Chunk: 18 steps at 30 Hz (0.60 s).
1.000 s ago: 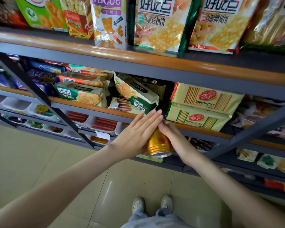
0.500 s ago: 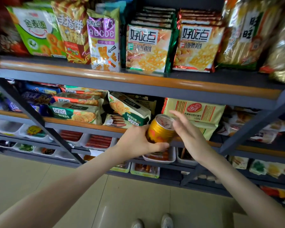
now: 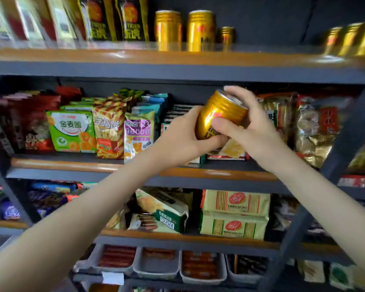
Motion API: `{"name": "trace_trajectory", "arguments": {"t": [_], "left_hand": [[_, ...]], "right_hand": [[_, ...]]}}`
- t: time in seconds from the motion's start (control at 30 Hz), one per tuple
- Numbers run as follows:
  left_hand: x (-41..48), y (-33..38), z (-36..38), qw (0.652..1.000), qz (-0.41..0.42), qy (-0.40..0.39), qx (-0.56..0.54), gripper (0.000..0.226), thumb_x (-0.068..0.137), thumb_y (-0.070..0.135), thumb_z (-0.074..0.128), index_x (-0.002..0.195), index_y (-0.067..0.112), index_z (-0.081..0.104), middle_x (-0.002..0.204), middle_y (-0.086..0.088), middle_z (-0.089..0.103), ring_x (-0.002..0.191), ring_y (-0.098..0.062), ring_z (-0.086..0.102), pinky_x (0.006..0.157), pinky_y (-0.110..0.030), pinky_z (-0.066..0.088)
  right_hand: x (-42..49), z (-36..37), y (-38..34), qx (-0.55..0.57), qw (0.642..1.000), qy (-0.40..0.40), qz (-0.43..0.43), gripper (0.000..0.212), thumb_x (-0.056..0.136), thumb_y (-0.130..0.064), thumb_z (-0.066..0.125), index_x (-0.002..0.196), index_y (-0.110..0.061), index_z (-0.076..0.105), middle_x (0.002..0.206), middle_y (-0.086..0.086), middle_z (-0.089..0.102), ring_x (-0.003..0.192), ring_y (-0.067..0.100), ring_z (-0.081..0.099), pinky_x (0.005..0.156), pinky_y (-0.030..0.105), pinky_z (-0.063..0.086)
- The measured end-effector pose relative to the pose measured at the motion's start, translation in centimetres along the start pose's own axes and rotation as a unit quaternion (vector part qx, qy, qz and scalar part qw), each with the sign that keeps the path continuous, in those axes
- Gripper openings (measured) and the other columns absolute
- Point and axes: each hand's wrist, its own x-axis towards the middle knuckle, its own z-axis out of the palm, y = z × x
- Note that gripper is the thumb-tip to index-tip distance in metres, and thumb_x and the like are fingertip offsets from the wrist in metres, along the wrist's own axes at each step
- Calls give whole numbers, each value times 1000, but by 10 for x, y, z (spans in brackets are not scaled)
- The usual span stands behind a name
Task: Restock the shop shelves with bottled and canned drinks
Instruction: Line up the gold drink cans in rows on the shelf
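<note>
I hold a gold drink can [image 3: 221, 111] tilted, its silver top facing up and right, in front of the snack shelf. My left hand [image 3: 181, 140] grips its lower side from the left, thumb curled under it. My right hand [image 3: 249, 127] grips it from the right, fingers over the top rim and thumb across the label. On the top shelf [image 3: 177, 57] stand gold cans [image 3: 185, 30] of the same kind, with more gold cans [image 3: 350, 39] at the far right.
Black and yellow packets [image 3: 116, 20] stand left of the top-shelf cans; a bare stretch of shelf lies between the two can groups. Snack bags [image 3: 72, 131] fill the middle shelf and biscuit packs [image 3: 234, 213] the one below. A dark diagonal brace [image 3: 325, 180] crosses at right.
Both hands have lifted the can from the lower shelf level up to the middle shelf, and the view has tilted up to reveal the top shelf with cans. My right hand now grips it.
</note>
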Motion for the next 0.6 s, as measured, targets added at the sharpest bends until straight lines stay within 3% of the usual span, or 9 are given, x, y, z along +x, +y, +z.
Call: {"name": "trace_trajectory", "arguments": {"t": [0.1, 0.2, 0.3, 0.4, 0.53, 0.6], "left_hand": [[24, 8, -24, 1000, 14, 8, 0, 52, 72, 49, 74, 112, 21, 57, 86, 13, 63, 72, 3, 59, 64, -13, 42], [46, 14, -32, 996, 8, 84, 17, 44, 74, 49, 77, 106, 23, 61, 87, 12, 65, 75, 3, 60, 64, -11, 44], [60, 25, -27, 984, 4, 173, 29, 49, 74, 56, 72, 107, 22, 62, 87, 11, 66, 80, -1, 61, 69, -18, 49], [72, 37, -25, 973, 29, 228, 36, 45, 72, 57, 70, 99, 22, 60, 76, 12, 63, 69, 0, 59, 58, -15, 43], [103, 50, -42, 971, 98, 208, 72, 49, 74, 64, 65, 103, 26, 55, 77, 14, 62, 68, 1, 58, 57, -14, 43], [125, 49, -55, 973, 144, 155, 93, 58, 81, 70, 53, 120, 27, 52, 98, 16, 64, 86, 4, 58, 70, -11, 43]], "right_hand": [[24, -10, -20, -29, 999, 10, -14, 75, 73, -47, 72, 138, -38, 37, 125, -27, 45, 109, -9, 52, 91, 17, 47], [47, -22, -31, -45, 998, 43, -14, 81, 71, -55, 77, 137, -43, 33, 127, -18, 49, 117, 4, 54, 102, 36, 46], [69, -34, -43, -68, 997, 23, -34, 62, 81, -41, 72, 132, -44, 38, 125, -13, 54, 113, 6, 58, 98, 42, 50], [87, -43, -56, -66, 996, -19, -48, 50, 76, -40, 74, 118, -45, 49, 116, -14, 60, 105, 7, 61, 91, 39, 54], [116, -69, -70, -41, 997, -21, -68, 51, 60, -48, 75, 106, -49, 56, 100, -20, 66, 93, 5, 65, 81, 34, 57], [135, -84, -68, -20, 997, 1, -71, 49, 57, -46, 77, 103, -49, 59, 98, -17, 68, 94, 9, 66, 87, 39, 56]]}}
